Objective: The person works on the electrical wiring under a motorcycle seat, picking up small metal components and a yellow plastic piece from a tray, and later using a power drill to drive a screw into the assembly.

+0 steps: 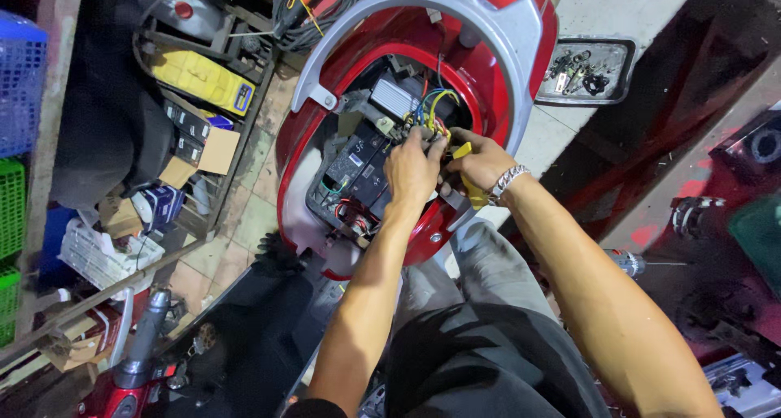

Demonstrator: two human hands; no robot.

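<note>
Both forearms run up from me into the open scooter bay point(455, 28). Left hand point(412, 170) pinches the wire bundle point(429, 109) just above its fingertips; right hand point(480, 159), alongside, curls round a yellow connector point(462, 150).

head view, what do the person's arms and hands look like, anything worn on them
Both forearms are bare, with no sleeves and no gloves. The left hand wears nothing that shows. The right hand has a chunky silver chain-link bracelet at the wrist. No rings or markings can be made out.
</note>
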